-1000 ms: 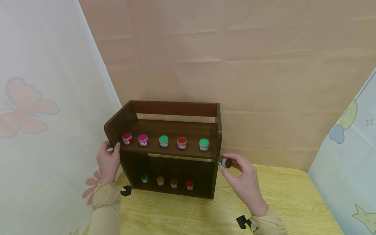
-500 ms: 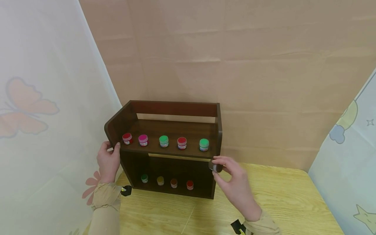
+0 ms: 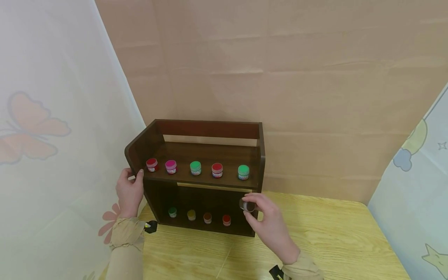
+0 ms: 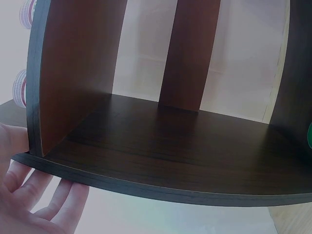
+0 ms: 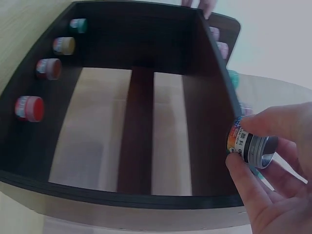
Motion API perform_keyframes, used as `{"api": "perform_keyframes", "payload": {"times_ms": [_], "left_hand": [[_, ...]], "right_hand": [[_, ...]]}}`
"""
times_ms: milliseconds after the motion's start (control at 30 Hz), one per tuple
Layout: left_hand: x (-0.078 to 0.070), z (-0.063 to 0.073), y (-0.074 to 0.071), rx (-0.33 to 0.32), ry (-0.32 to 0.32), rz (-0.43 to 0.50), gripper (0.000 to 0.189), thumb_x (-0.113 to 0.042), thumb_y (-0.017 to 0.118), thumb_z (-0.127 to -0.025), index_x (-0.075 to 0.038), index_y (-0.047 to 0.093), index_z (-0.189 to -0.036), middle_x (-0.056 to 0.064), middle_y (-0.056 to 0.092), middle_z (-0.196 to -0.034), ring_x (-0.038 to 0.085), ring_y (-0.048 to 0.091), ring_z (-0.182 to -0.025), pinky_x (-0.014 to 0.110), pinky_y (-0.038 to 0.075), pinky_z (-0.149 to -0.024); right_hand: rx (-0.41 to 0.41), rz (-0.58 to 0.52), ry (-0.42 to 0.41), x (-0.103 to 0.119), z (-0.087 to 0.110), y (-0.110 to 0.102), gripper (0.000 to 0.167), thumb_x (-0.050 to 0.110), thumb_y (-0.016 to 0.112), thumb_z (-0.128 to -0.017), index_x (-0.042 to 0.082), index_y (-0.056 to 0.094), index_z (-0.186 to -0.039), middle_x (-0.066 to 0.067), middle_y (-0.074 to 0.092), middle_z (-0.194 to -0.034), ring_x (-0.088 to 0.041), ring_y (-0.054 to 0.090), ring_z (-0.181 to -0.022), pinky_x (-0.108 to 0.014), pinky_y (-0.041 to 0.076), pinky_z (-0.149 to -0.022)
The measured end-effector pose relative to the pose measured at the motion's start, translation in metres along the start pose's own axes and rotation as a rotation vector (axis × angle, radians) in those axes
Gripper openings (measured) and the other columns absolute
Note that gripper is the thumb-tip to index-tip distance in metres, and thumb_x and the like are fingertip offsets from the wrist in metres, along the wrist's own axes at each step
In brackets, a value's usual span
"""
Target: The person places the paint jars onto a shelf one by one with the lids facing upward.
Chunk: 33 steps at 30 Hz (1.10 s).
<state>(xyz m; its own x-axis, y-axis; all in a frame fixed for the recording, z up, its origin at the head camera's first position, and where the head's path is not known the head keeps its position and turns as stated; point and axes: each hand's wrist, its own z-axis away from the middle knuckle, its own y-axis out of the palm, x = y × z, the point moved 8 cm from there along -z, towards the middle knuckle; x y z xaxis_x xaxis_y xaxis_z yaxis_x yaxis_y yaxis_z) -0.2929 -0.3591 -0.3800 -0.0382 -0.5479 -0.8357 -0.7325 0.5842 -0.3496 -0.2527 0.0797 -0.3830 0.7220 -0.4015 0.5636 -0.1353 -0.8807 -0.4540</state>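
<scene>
My right hand [image 3: 270, 222] pinches a small dark-lidded paint jar [image 5: 247, 144] between thumb and fingers. The jar is tipped on its side, in front of the right part of the lower shelf compartment. My left hand [image 3: 130, 192] grips the left side panel of the dark brown wooden shelf [image 3: 206, 182], thumb at the front edge and fingers round the outside. Along the upper board stands a row of jars: red [image 3: 152, 165], magenta [image 3: 171, 167], green [image 3: 195, 168], red [image 3: 217, 170] and green [image 3: 243, 172].
On the lower board are a dark green jar [image 3: 172, 212], a yellow jar [image 3: 191, 215], a brown jar [image 3: 208, 218] and a red jar [image 3: 226, 220]. The shelf stands on a wood-grain table [image 3: 315, 233]. A patterned white curtain [image 3: 63, 116] hangs close on the left, brown paper behind.
My right hand has carried the dark-lidded jar left and slightly down, from beside the shelf's right panel to before the lower compartment. The left hand keeps its hold.
</scene>
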Motion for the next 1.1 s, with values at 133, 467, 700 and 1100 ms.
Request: {"api": "perform_keyframes", "payload": {"times_ms": [133,467,700,1100], "left_hand": [[0.000,0.000,0.000,0.005,-0.006,0.004,0.034,-0.027,0.059,-0.103,0.003,0.060,-0.121,0.022,0.064,-0.118,0.040,0.068,-0.096,0.007,0.039,-0.066],[0.000,0.000,0.000,0.011,0.005,0.006,0.035,-0.027,0.059,-0.103,0.003,0.060,-0.121,0.022,0.064,-0.117,0.041,0.068,-0.096,0.006,0.039,-0.066],[0.001,-0.002,0.001,0.004,0.010,0.003,0.035,-0.028,0.060,-0.103,0.002,0.060,-0.120,0.021,0.065,-0.117,0.041,0.069,-0.096,0.006,0.039,-0.065],[0.002,-0.001,0.001,-0.002,0.018,0.000,0.034,-0.027,0.059,-0.103,0.003,0.060,-0.120,0.022,0.065,-0.116,0.041,0.068,-0.094,0.006,0.039,-0.064]], "right_hand": [[0.024,-0.002,0.027,-0.009,0.003,0.011,0.047,-0.013,0.083,-0.076,0.014,0.072,-0.113,0.001,0.066,-0.119,-0.017,0.066,-0.101,-0.034,0.058,-0.072],[0.117,0.025,0.148,-0.041,0.015,0.042,0.039,-0.013,0.080,-0.079,0.011,0.071,-0.108,-0.005,0.066,-0.115,-0.025,0.067,-0.100,-0.036,0.059,-0.075],[0.188,0.102,0.161,-0.049,0.026,0.061,0.038,-0.009,0.079,-0.082,0.012,0.069,-0.111,0.000,0.063,-0.115,-0.023,0.066,-0.101,-0.035,0.057,-0.077],[0.230,0.333,0.004,-0.057,0.038,0.101,0.036,-0.009,0.079,-0.079,0.008,0.067,-0.108,-0.007,0.062,-0.108,-0.022,0.067,-0.088,-0.032,0.057,-0.071]]}}
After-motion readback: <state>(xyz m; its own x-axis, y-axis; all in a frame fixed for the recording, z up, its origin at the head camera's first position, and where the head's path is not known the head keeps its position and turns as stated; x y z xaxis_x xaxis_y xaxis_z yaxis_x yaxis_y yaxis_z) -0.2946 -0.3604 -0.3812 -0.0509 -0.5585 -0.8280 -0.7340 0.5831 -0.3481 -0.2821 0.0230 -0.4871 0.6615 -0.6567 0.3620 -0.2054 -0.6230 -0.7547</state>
